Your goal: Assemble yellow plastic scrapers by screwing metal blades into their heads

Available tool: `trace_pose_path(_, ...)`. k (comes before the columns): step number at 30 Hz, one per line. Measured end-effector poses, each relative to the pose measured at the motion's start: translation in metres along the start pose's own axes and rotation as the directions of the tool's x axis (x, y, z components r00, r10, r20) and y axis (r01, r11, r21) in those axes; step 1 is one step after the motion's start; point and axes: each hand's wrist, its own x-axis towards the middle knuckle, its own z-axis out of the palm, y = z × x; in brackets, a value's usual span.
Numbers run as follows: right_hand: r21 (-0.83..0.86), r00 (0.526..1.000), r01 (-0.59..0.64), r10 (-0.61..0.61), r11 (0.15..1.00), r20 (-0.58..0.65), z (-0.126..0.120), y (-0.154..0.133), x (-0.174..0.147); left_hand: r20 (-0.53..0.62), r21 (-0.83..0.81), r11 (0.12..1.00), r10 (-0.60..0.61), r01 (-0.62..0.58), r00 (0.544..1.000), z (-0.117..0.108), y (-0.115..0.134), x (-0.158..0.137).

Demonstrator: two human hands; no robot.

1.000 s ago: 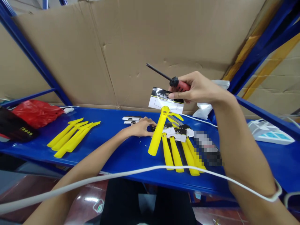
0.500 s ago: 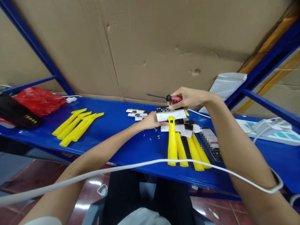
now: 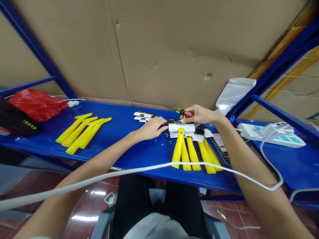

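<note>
My right hand (image 3: 198,114) is closed round the red handle of a screwdriver (image 3: 188,114), whose thin shaft points left. Its lower fingers touch the top of a black-and-white card (image 3: 181,127) joined to a yellow handle-shaped piece (image 3: 177,151). That piece lies on the blue table beside several like it, their cards overlapping. My left hand (image 3: 151,128) hovers low over the table with its fingers apart, left of the card. Small screws (image 3: 170,142) are scattered just to its right. Behind it sits a small stack of black-and-white cards (image 3: 143,116).
Several loose yellow pieces (image 3: 82,134) lie at the left. Beyond them are a red plastic bag (image 3: 37,104) and a black item (image 3: 17,119). A phone (image 3: 220,146) and a white power strip (image 3: 271,134) are at the right. A white cable (image 3: 139,169) crosses in front.
The carded yellow piece has come down onto the others. My left hand has let go of it and moved left, its fingers opening. My right hand has lowered with the screwdriver.
</note>
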Motion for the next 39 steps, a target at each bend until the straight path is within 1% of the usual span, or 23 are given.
trace_pose_path(3,-0.029,0.999,-0.037,0.036,0.999,-0.018,0.004,0.005,-0.004,-0.076,-0.057,0.998,0.03,-0.034,0.997,-0.006,0.022,-0.031)
trace_pose_path(5,-0.062,0.999,-0.044,0.042,0.997,-0.025,0.005,0.011,-0.006,-0.064,-0.083,0.994,0.072,-0.077,0.995,-0.007,0.038,-0.049)
trace_pose_path(7,-0.093,0.998,-0.043,0.04,0.995,-0.038,0.004,0.015,-0.007,0.019,-0.101,0.983,0.157,-0.154,0.987,-0.005,0.052,-0.061)
trace_pose_path(9,-0.124,0.998,-0.046,0.04,0.991,-0.049,0.003,0.016,-0.008,0.111,-0.125,0.971,0.219,-0.205,0.969,-0.002,0.06,-0.066)
trace_pose_path(12,-0.194,0.998,-0.031,0.019,0.981,-0.06,0.001,0.012,-0.012,0.236,-0.131,0.965,0.254,-0.228,0.938,0.004,0.063,-0.064)
trace_pose_path(15,-0.292,0.997,0.008,-0.03,0.956,-0.073,0.0,0.008,-0.014,0.331,-0.102,0.975,0.22,-0.197,0.917,0.005,0.06,-0.061)
trace_pose_path(19,-0.351,0.997,0.036,-0.059,0.936,-0.053,-0.001,0.007,-0.014,0.442,-0.019,0.992,0.122,-0.126,0.889,-0.007,0.058,-0.065)
trace_pose_path(23,-0.368,0.996,0.041,-0.067,0.929,-0.058,0.0,0.009,-0.014,0.446,0.068,0.994,0.041,-0.08,0.894,-0.021,0.052,-0.077)
trace_pose_path(28,-0.389,0.996,0.034,-0.063,0.92,-0.064,0.0,0.01,-0.014,0.401,0.143,0.988,-0.011,-0.051,0.916,-0.02,0.045,-0.083)
trace_pose_path(30,-0.401,0.996,0.037,-0.067,0.915,-0.061,0.0,0.011,-0.013,0.393,0.157,0.987,-0.029,-0.036,0.919,-0.016,0.046,-0.077)
trace_pose_path(33,-0.411,0.995,0.036,-0.069,0.911,-0.065,0.0,0.012,-0.012,0.403,0.159,0.987,-0.044,-0.023,0.914,-0.007,0.047,-0.061)
trace_pose_path(36,-0.404,0.994,0.034,-0.071,0.914,-0.077,0.001,0.013,-0.012,0.4,0.163,0.985,-0.014,-0.056,0.916,0.002,0.045,-0.044)
trace_pose_path(39,-0.409,0.994,0.036,-0.074,0.912,-0.077,0.001,0.015,-0.012,0.398,0.165,0.983,0.004,-0.076,0.917,0.007,0.04,-0.035)
